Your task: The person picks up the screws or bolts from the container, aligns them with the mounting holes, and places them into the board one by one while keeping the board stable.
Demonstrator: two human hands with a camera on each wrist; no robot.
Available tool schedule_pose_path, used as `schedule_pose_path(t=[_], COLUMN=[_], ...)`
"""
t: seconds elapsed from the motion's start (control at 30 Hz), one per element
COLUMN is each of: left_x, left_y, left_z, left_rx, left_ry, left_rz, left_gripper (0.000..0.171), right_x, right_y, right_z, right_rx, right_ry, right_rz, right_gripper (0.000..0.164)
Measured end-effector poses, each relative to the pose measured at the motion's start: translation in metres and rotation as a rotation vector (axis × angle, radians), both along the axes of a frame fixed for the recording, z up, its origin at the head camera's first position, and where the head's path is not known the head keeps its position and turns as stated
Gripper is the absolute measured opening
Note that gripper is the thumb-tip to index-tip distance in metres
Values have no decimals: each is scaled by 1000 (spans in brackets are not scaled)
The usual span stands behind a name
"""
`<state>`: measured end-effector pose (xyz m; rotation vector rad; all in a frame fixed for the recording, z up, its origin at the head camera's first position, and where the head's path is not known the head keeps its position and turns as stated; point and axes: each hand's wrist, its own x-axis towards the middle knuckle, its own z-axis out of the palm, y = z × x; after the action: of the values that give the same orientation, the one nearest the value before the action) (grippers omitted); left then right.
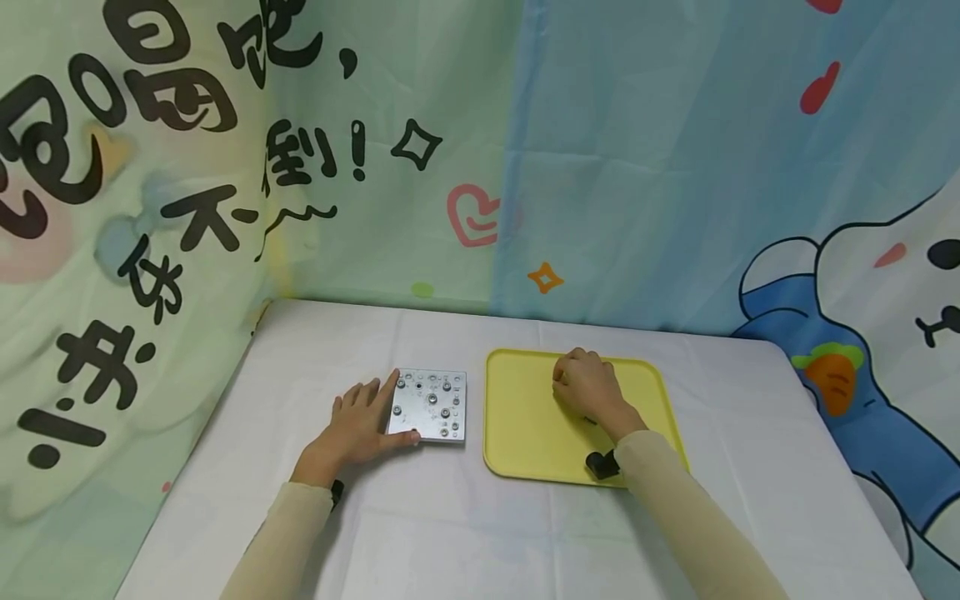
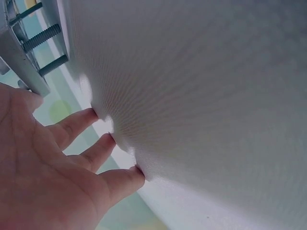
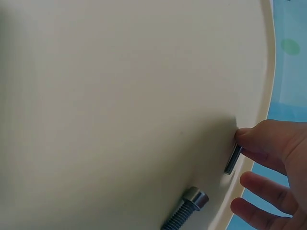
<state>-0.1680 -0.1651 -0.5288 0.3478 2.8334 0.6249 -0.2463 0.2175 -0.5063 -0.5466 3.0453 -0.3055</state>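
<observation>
A silver metal plate (image 1: 431, 406) set with several screws lies left of the yellow tray (image 1: 517, 454). My left hand (image 1: 362, 421) rests at its left side, fingers spread, index at the far left corner and thumb along the near edge. From the left wrist, threaded screw shanks (image 2: 42, 38) show under the plate, and three fingertips press the white cloth. Over the tray's far part, my right hand (image 1: 588, 383) pinches a small dark screw (image 3: 233, 159) between thumb and index finger. A thicker socket-head screw (image 3: 184, 210) lies on the tray close by.
A white cloth (image 1: 465, 533) covers the table. The tray has a low raised rim. Printed curtains (image 1: 637, 167) hang behind the table's far edge and along its left side. A black wrist camera (image 1: 602, 465) sits at my right cuff, over the tray's near edge.
</observation>
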Motion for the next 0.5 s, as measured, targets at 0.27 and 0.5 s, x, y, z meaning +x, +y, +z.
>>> schedule_pose_path(t=[0.27, 0.5], left_x=[-1, -1], left_y=[0, -1], left_z=[-1, -2], left_rx=[1, 6], left_ry=[6, 15], left_rz=[1, 1], left_gripper=[110, 110], right_x=[2, 2], right_y=[-2, -4], right_z=[-1, -1], right_rx=[-32, -54], right_ry=[13, 16], right_rz=[-9, -11], right_gripper=[9, 7])
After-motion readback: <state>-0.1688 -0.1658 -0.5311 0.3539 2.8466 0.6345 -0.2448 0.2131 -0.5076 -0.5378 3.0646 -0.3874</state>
